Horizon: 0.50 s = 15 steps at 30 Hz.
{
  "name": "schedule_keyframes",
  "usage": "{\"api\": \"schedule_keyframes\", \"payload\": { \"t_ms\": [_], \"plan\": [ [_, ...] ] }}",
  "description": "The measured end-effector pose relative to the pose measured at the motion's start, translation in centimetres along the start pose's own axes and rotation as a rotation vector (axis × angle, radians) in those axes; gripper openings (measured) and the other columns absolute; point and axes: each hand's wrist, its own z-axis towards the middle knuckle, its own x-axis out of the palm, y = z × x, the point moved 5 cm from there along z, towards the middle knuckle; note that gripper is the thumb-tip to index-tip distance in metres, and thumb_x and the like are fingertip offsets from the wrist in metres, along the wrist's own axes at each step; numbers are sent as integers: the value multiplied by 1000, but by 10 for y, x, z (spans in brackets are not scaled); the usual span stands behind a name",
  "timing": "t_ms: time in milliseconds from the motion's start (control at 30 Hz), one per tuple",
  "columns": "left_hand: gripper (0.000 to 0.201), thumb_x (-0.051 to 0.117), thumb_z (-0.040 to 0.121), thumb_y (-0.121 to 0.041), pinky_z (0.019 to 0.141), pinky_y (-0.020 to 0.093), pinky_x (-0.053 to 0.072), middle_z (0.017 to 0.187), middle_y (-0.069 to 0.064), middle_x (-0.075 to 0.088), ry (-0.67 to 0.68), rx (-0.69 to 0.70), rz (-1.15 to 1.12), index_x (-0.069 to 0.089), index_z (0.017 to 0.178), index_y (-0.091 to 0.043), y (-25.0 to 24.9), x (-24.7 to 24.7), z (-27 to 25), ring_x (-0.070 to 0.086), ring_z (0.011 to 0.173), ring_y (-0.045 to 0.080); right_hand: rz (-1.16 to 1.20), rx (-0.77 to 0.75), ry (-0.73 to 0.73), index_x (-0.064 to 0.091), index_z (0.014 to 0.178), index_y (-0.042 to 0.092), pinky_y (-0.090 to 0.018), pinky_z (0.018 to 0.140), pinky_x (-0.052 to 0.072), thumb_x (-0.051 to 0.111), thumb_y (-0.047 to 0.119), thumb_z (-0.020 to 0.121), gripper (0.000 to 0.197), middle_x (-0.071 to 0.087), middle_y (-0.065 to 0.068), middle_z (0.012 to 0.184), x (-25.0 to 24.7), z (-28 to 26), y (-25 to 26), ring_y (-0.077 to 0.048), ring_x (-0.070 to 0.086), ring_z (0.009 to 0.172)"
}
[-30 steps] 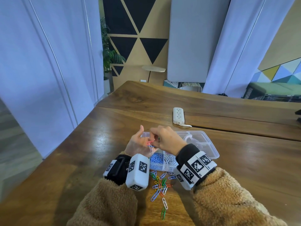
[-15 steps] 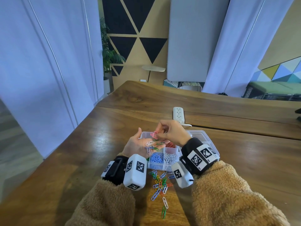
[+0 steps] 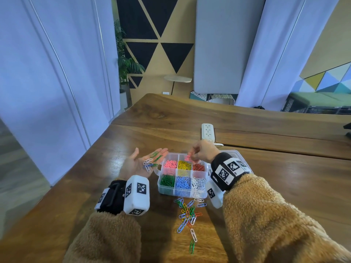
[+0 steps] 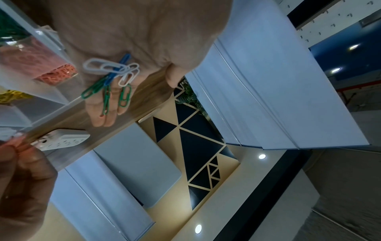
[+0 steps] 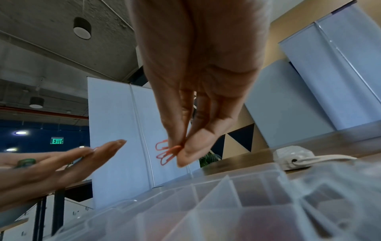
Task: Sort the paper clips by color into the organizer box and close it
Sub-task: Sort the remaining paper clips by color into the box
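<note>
Open organizer box (image 3: 161, 187), color-sorted clips (image 3: 183, 174)

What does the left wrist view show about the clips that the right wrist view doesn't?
Only the left wrist view shows the left hand open, palm carrying white clips, a blue clip and green clips. Only the right wrist view shows the right hand pinching pink clips above the open box, whose contents look blurred. Both show the power strip on the table.
</note>
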Motion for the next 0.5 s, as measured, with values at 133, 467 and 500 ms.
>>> {"api": "schedule_keyframes", "payload": {
  "t_ms": [133, 467, 500],
  "plan": [
    [76, 22, 100, -49, 78, 49, 56, 122, 33, 57, -25, 32, 39, 53, 114, 19, -3, 4, -6, 65, 101, 42, -8, 23, 47, 62, 69, 7, -14, 55, 51, 64, -6, 80, 17, 62, 1, 57, 12, 10, 12, -1, 58, 45],
    [78, 17, 99, -53, 73, 51, 56, 115, 34, 61, -76, -7, 64, 48, 118, 16, 11, 5, 0, 67, 94, 43, -127, -62, 31, 69, 94, 0, -14, 66, 53, 49, -9, 87, 23, 70, -17, 93, 22, 19, 45, -13, 62, 70],
    [79, 17, 99, -54, 77, 53, 53, 116, 35, 60, -82, -8, 48, 48, 118, 17, 11, 5, 0, 66, 95, 44, -103, -103, -31, 69, 92, -1, -19, 73, 54, 48, -9, 87, 23, 70, -17, 90, 18, 15, 48, -15, 62, 72]
  ]
}}
